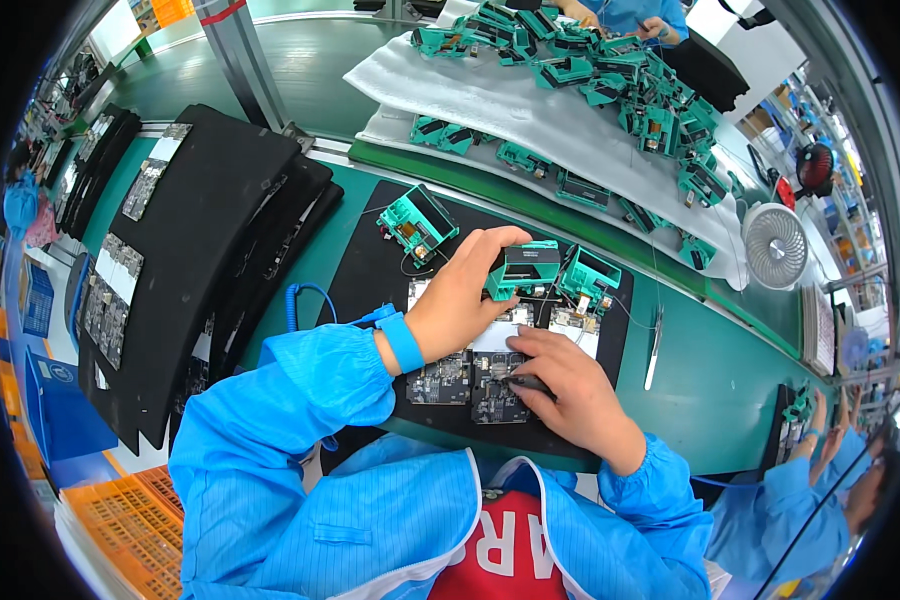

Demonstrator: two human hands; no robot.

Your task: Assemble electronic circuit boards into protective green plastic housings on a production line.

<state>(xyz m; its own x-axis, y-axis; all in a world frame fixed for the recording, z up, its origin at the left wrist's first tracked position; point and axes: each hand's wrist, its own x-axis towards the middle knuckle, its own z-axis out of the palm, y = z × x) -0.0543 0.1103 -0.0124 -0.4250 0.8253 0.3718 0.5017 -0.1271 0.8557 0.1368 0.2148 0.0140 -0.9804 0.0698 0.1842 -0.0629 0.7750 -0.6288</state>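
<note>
My left hand [457,292] grips a green plastic housing [523,267] with a black block inside, above the far end of a circuit board [497,400]. Over that same board my right hand [577,385] is closed on a dark slim tool [528,382], whose kind I cannot make out; its point is near the board's middle. A white sheet [492,338] covers part of the board. Beside it, nearer my left, lies another board [438,382]. Two more green housings, a left one [417,226] and a right one [589,277], stand farther back with thin wires.
Black trays with circuit boards [200,210] are stacked at the left. Metal tweezers [655,352] lie on the green table at the right. Many green housings [660,125] crowd a foam-covered shelf [450,85] ahead. A white fan [776,246] stands right; co-workers sit ahead and at right.
</note>
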